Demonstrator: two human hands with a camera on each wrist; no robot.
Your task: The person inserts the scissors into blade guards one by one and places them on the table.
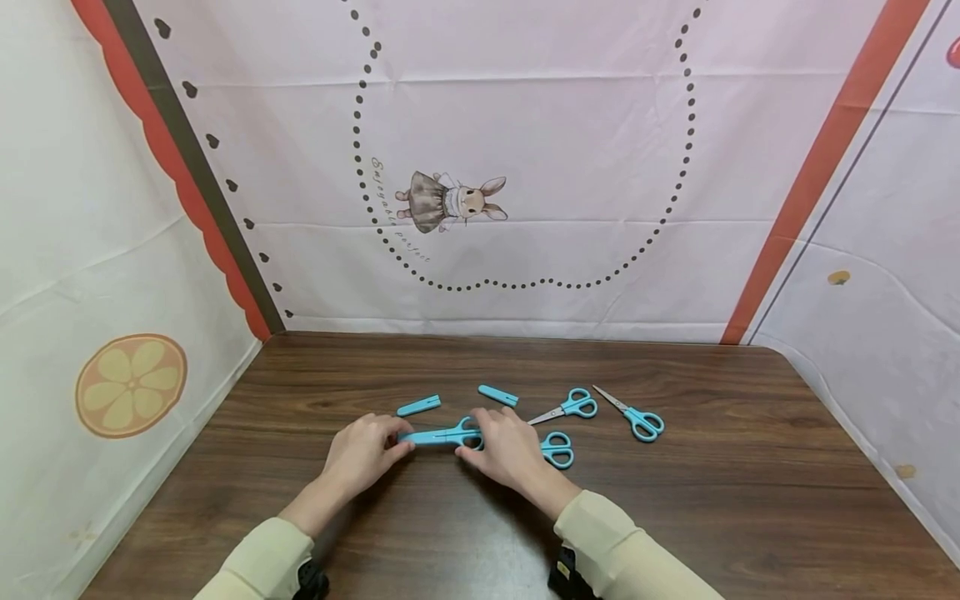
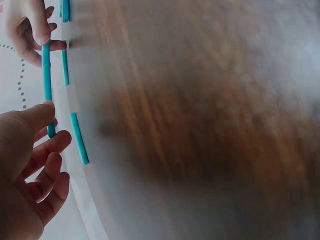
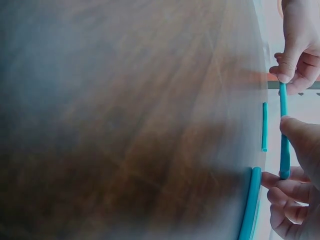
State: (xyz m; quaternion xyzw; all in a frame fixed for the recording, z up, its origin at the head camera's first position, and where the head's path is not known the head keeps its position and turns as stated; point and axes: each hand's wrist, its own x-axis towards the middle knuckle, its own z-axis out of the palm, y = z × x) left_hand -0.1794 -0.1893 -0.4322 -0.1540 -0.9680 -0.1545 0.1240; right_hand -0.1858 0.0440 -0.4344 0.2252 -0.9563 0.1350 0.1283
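Note:
Light-blue scissors (image 1: pixel 441 437), their blades inside a matching cover, lie level between the two hands. My left hand (image 1: pixel 363 452) pinches the covered blade end with thumb and fingertips. At the other end, my right hand (image 1: pixel 510 447) grips the finger loops, partly hiding them. Both wrist views catch the scissors edge-on, as a thin blue strip (image 2: pixel 47 75) raised above the tabletop. Another pair of scissors (image 1: pixel 558 451) lies just right of my right hand, which hides its blade part.
Beyond the hands, two loose blue blade covers (image 1: pixel 418 406) (image 1: pixel 498 395) lie on the brown wooden table (image 1: pixel 712 517). To the right are two scissors with bare metal blades (image 1: pixel 580 403) (image 1: pixel 645 425). Printed cloth (image 1: pixel 555 167) hangs along the table's back and sides.

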